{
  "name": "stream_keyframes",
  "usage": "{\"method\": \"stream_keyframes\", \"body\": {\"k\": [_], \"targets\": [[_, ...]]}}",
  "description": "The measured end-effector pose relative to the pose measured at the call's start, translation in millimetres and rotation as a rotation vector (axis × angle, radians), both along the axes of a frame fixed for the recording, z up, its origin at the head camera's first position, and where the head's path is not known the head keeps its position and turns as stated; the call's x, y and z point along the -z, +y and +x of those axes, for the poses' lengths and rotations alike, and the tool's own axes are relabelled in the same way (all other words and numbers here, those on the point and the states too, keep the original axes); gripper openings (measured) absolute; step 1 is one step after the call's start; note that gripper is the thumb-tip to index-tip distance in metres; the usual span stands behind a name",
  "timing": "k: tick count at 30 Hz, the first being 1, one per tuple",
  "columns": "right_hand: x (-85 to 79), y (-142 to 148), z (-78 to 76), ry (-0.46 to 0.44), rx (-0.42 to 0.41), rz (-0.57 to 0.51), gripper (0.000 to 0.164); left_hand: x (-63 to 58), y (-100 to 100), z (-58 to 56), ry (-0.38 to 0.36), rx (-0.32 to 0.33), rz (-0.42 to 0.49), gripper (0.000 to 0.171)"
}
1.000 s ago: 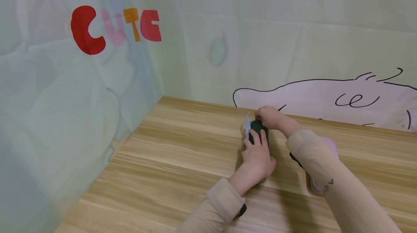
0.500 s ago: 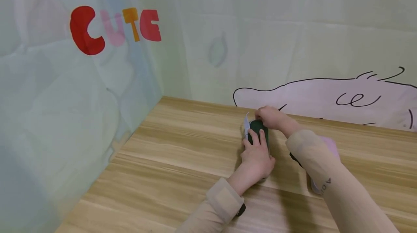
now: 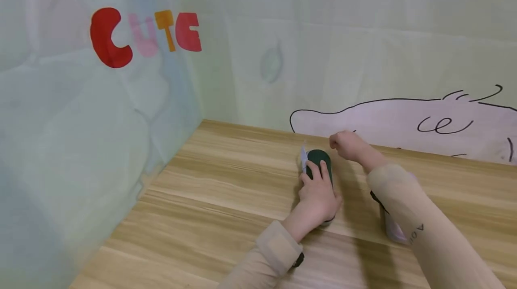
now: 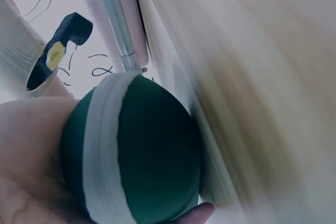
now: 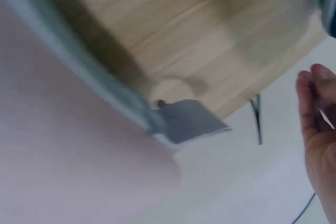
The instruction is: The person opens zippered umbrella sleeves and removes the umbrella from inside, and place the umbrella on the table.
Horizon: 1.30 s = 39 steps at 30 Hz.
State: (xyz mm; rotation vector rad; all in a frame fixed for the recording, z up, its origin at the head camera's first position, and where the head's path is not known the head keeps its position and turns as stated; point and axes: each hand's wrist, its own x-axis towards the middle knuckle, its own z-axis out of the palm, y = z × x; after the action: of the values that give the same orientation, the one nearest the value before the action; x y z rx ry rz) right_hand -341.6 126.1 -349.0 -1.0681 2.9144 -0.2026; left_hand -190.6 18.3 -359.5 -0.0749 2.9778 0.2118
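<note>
A dark green case [image 3: 319, 158] with a grey zipper [image 4: 105, 145] lies on the wooden table, a pale tab [image 3: 304, 159] standing up at its far left side. My left hand [image 3: 319, 192] grips it from above, fingers spread over its top and thumb along its right side; in the left wrist view a fingertip [image 4: 197, 214] shows at its lower edge. My right hand [image 3: 349, 144] is beyond the case to the right, apart from it, with fingers bent. In the right wrist view its thumb and fingertips [image 5: 305, 80] are close together, holding nothing visible.
A pink case [image 3: 396, 230] with a grey-green zipper edge lies under my right forearm; a grey tab [image 5: 191, 121] sticks out from its end. Printed fabric walls [image 3: 250, 55] rise behind and left of the table [image 3: 194, 217]. A black band sits on each wrist.
My right hand has come away from the far end of the green case and moved right. The left hand and the case have stayed nearly in place.
</note>
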Motion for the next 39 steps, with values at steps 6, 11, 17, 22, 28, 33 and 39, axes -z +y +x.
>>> {"method": "stream_keyframes", "body": {"k": [6, 11, 17, 22, 28, 33, 39], "targets": [[-3.7, -20, 2.5, -0.157, -0.055, -0.073, 0.035, -2.6, -5, 0.9, -0.011, 0.007, 0.025, 0.083], [-2.8, -22, 3.4, -0.267, -0.115, -0.11, 0.052, -5.1, -3, 3.1, -0.025, 0.04, 0.038, 0.083], [-0.4, -14, 0.7, -0.257, -0.087, -0.114, 0.044, -5.4, -2, 3.3, -0.037, 0.065, 0.008, 0.083], [3.2, -8, -1.9, -0.202, -0.064, -0.109, 0.032, -5.5, 0, 3.2, -0.046, 0.07, -0.011, 0.084], [3.1, -9, -1.3, -0.162, -0.061, -0.067, 0.024, -4.3, -1, 2.6, -0.049, 0.066, -0.042, 0.085], [2.5, -10, -0.5, -0.11, -0.063, -0.031, 0.023, -4.3, -2, 2.7, -0.045, 0.056, -0.049, 0.085], [1.5, -9, -1.7, -0.055, -0.114, -0.061, 0.02, -5.6, -4, 2.6, -0.044, 0.053, -0.062, 0.084]]}}
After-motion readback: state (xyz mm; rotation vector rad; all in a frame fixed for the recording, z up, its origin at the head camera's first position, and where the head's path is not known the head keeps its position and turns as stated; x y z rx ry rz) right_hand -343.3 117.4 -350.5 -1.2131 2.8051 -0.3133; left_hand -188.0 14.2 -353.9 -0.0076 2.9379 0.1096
